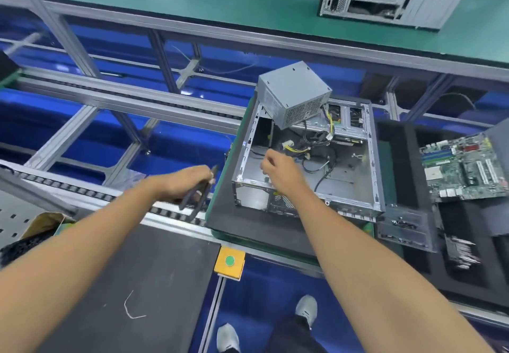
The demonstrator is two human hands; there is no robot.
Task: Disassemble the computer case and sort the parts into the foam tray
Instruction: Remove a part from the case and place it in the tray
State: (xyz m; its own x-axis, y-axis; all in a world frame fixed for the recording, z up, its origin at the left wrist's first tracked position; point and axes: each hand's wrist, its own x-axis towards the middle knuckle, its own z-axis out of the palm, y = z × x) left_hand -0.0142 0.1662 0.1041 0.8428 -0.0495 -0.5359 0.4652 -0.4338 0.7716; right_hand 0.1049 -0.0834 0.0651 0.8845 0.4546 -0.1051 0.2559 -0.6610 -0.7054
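- Fingers of the left hand (192,180) curled round black pliers (197,197), left of the case.
- Right hand (278,168) reached into the computer case (303,159), fingers bent; whether they pinched anything, I cannot tell.
- Case lay open, grey metal, loose cables inside, power supply (293,93) tilted on its far edge.
- Motherboard (465,169) lay in the black foam tray (407,181), right.

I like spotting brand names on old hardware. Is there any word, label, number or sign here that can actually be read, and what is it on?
No text is legible.
Grey metal power supply box: pale side label, too blurred.
Green motherboard circuit board: markings too small.
Yellow box with round green button: no lettering visible.
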